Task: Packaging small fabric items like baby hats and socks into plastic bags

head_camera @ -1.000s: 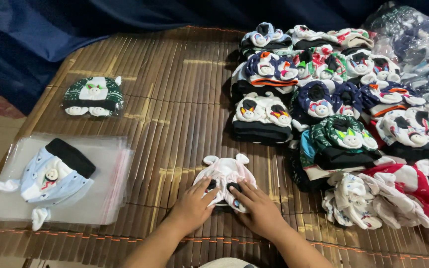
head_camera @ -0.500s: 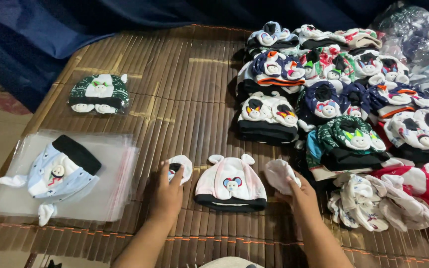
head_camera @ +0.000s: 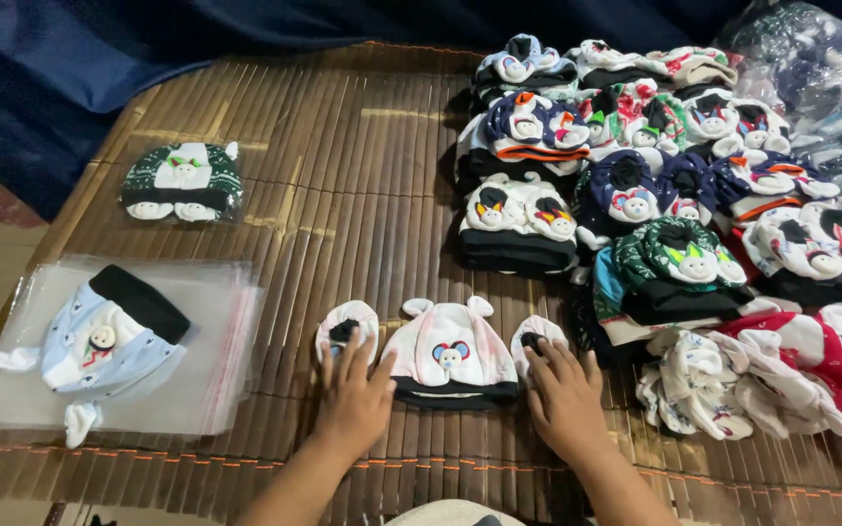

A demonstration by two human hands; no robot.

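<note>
Left hand (head_camera: 356,394) flat on left mitten (head_camera: 346,324); right hand (head_camera: 565,397) flat on right mitten (head_camera: 536,332); pink cap (head_camera: 449,353) between them on mat (head_camera: 363,195); cap pile (head_camera: 655,185) beyond.

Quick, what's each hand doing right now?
Left hand: open, flat on the left mitten.
Right hand: open, flat on the right mitten.

Pink-white baby hat (head_camera: 448,349) with black band lies on brown slatted mat (head_camera: 343,166).
</note>
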